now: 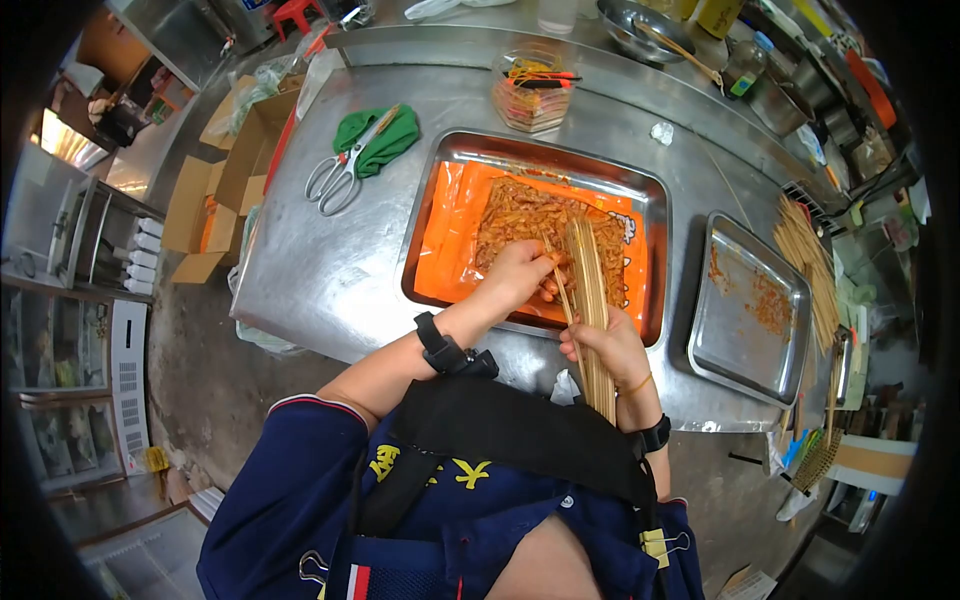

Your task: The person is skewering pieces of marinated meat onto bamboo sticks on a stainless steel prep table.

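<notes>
My right hand (612, 347) is wrapped round a thick bundle of bamboo skewers (594, 300), which slants up over the tray. One loose skewer (562, 285) stands apart from the bundle, its lower end at my right fingers. My left hand (518, 274) is closed beside that skewer, its fingertips pinching a piece of marinated meat (549, 289); the exact grip is partly hidden. Under both hands, sliced meat in red-orange sauce (515, 215) lies on an orange plastic bag (440, 255) inside a deep steel tray (655, 200).
A second steel tray (740, 345) with sauce smears sits at the right, next to a pile of skewers (808, 265). Scissors (338, 183) and a green cloth (392, 140) lie at the left. A clear container (532, 100) stands behind the meat tray. An open carton (235, 170) is left of the table.
</notes>
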{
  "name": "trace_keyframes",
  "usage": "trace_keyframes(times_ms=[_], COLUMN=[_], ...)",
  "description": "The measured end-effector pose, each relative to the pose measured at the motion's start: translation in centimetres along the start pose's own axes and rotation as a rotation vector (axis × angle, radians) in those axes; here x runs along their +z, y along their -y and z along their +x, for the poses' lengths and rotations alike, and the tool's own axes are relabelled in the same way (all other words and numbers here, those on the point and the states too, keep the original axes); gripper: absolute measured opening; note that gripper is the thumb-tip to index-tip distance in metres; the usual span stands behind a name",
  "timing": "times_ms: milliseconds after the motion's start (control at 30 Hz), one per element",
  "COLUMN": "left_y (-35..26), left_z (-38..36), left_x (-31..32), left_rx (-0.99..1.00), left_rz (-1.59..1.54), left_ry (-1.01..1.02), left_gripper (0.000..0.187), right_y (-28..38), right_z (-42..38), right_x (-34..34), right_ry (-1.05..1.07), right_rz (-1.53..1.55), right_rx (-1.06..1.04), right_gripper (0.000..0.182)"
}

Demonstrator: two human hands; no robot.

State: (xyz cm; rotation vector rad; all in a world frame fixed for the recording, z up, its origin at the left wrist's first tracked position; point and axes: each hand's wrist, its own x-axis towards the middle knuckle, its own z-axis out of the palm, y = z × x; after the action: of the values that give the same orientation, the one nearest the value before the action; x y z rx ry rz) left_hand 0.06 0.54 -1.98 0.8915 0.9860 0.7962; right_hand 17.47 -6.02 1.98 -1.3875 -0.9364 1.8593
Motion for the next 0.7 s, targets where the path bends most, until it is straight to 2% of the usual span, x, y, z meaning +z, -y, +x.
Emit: trace_keyframes(times_ms=[100, 167, 200, 300, 333, 467, 567, 700], left_y=[0.2, -1.0, -2.2, -3.0, -3.2, -2.7, -2.3, -1.3], left_z=[0.9, 0.4, -0.4, -1.3, -1.7, -2.2, -2.0, -1.2], left_x=[-2.9, -5.4, -6.1, -6.9, -6.3, -4.4, -4.1, -5.1], left_rx=[0.234, 0.313, 0.314, 0.159, 0.123, 0.217, 0.293, 0.331], left_rz=[0.416, 0.638, 0.701, 1.153, 1.086, 1.295, 1.424, 1.27], left_ry=[-0.173, -0.351, -0.368, -0.422, -0.381, -0.357, -0.321, -0.373], left_gripper=[0.019, 0.021, 0.02, 0.02, 0.023, 0.018, 0.024, 0.014], right_y=[0.0, -0.3, -0.2, -0.3, -0.3, -0.1, -0.1, -0.1], right_z=[0.0, -0.1, 0.0, 0.1, 0.1, 0.0, 0.0, 0.1], right_x=[-0.3, -0.5, -0.5, -0.5, -0.4, -0.3, -0.3, -0.4], right_ry=[-0.024, -0.037, -0.045, -0.033, -0.035, -0.042, -0.05, -0.053], right_rz=[0.016, 0.029, 0.033, 0.026, 0.03, 0.041, 0.035, 0.025], right_rx=[-0.007, -0.007, -0.014, -0.033, -0.029, -0.014, -0.01, -0.007], right_gripper=[0.017, 0.017, 0.017, 0.016, 0.016, 0.016, 0.016, 0.016])
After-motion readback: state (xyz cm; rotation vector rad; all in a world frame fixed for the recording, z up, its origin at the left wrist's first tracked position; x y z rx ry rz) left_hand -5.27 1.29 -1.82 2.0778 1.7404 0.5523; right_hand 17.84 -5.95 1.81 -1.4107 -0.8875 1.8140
